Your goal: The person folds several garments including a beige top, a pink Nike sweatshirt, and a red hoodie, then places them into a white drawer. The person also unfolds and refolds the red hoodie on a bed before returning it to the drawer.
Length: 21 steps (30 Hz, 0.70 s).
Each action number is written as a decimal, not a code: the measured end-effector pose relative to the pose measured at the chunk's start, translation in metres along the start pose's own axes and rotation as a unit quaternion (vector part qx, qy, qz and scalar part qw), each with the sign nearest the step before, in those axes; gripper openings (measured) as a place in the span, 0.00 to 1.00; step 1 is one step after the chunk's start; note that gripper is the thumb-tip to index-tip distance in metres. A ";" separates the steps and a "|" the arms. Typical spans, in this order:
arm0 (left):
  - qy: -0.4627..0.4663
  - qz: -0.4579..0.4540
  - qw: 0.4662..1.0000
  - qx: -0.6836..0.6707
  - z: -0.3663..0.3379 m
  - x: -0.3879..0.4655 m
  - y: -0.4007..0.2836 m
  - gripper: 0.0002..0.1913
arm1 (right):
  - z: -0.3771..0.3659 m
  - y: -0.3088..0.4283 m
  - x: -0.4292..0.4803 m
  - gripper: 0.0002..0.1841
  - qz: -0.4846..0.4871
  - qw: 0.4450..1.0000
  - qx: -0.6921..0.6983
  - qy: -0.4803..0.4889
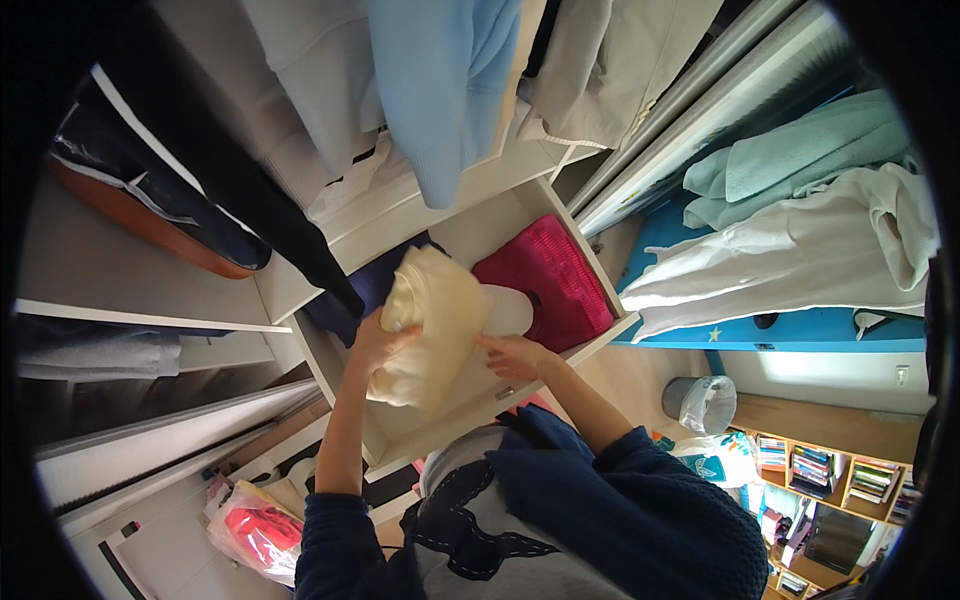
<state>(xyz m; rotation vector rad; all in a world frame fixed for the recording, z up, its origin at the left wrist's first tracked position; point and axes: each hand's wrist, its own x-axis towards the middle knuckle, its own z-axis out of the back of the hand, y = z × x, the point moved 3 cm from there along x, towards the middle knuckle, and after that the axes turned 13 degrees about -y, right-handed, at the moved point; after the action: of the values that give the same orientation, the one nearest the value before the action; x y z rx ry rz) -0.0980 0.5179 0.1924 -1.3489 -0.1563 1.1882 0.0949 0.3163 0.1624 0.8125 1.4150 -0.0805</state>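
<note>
A folded cream garment (435,330) is tilted up over an open white drawer (450,436). My left hand (386,341) grips its left edge, thumb on top. My right hand (517,356) is at the garment's right edge, thumb and fingertips close to the fabric; whether they pinch it is unclear. Inside the drawer, a folded crimson garment (551,285) lies on the right. A smooth white item (508,309) shows between it and the cream one. Dark navy fabric (373,281) lies at the drawer's back left, partly hidden.
Above the drawer hang a light blue knit garment (442,90), grey clothes and a black strip of fabric (247,180). A brown-trimmed navy bag (165,202) rests on the left shelf. On the right, white clothing (780,255) lies on a blue surface (675,330), above a lined bin (697,401).
</note>
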 end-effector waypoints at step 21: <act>-0.055 0.063 0.881 -0.466 -0.310 0.095 0.022 0.40 | 0.081 0.102 -0.035 0.45 0.405 0.745 -0.362 -0.387</act>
<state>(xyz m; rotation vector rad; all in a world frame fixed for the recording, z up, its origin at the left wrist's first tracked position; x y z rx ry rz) 0.1474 0.3777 0.0317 -2.1430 -0.8174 1.3582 0.2069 0.3329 0.2345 0.5474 0.1479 0.7015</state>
